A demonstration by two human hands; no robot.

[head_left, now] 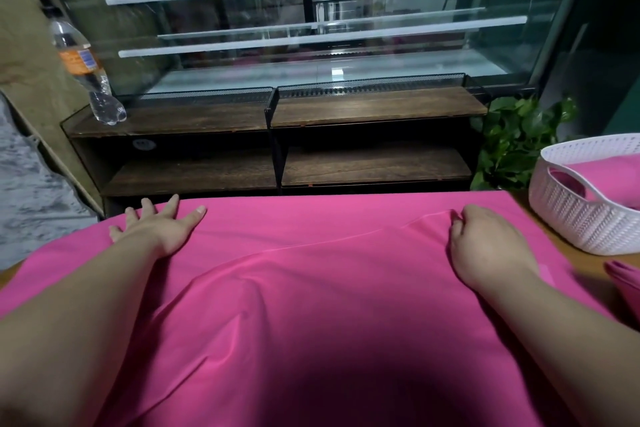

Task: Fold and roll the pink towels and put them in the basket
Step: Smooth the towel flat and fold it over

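A large pink towel [311, 288] lies spread over the table in front of me, with a long crease running across its middle. My left hand [156, 225] rests flat on its far left corner, fingers apart. My right hand [485, 243] is curled, its fingertips pinching a fold of the towel near the far right. A white woven basket [575, 218] stands at the right edge of the table, with pink towel [609, 170] inside it. Another piece of pink cloth [623, 281] shows at the right edge, below the basket.
A dark wooden shelf unit [346, 114] stands just beyond the table, with a plastic bottle [86, 69] on its left end. A glass display case [311, 28] rises behind it. A green plant [512, 139] sits beside the basket.
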